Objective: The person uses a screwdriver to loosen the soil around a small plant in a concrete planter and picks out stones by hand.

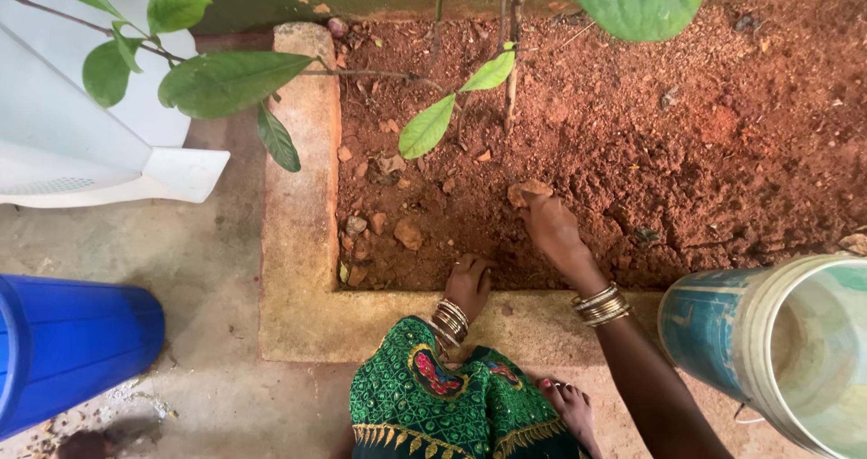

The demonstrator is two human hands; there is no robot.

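Two bare hands work at the near edge of a raised bed of red soil (686, 134), bounded by a stone kerb (302, 197) along its left and near sides. Right hand (553, 233) reaches further into the bed, fingers closed on a reddish clod (528, 191) that sits on the soil surface, near the base of a thin sapling stem (513, 52). Left hand (470, 283) rests on the soil just inside the near kerb, fingers curled down into the earth; whether it grips anything cannot be told. Both wrists carry stacked gold bangles (601, 304).

Loose stones (408, 234) lie scattered over the left part of the bed, close to the kerb corner. Large green leaves (226, 81) hang over the far left corner of the bed and the kerb.

Off the bed: a pale bucket with a blue-green wall (713, 319) stands at the right, just beside the right forearm, open mouth tilted toward the camera. A blue plastic drum (72, 341) lies at the left edge of the concrete floor, well apart from the hands. A white plastic chair (90, 152) occupies the upper left. Green embroidered cloth (452, 396) covers the person's knees below the kerb, with a bare foot (569, 405) beside it
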